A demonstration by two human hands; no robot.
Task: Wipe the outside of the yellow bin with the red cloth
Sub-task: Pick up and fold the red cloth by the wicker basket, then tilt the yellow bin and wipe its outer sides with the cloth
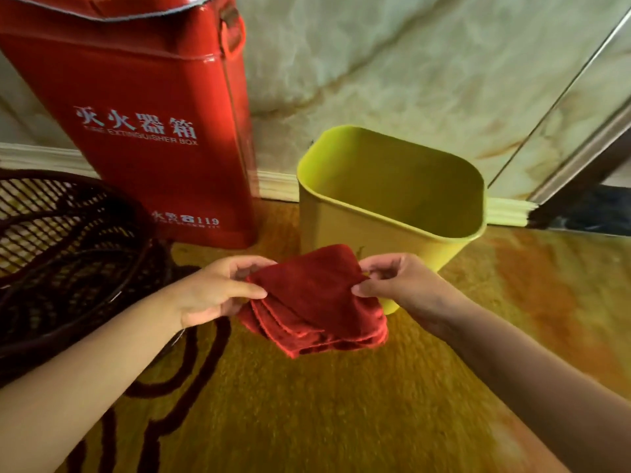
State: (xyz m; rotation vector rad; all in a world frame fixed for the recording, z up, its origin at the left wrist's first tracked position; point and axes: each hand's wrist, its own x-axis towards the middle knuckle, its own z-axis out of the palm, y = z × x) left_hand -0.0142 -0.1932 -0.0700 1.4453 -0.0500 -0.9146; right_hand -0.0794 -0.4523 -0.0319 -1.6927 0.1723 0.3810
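Yellow bin (345, 220): smooth plastic, rounded-rectangular, open-topped, upright on glossy marbled floor (307, 404), just right of red metal extinguisher box (143, 131) and dark mesh basket (61, 240). Left hand (218, 288) pinching left corner of red cloth (314, 302), plush, folded in layers; right hand (403, 285) pinching right corner. Cloth held in front of bin's near wall; contact unclear.

The left hand (218, 288) and right hand (396, 285) pinch opposite corners of the folded red cloth (314, 302), in front of the yellow bin (386, 199). The bin stands upright. A red extinguisher box (153, 131) stands just left of the bin.
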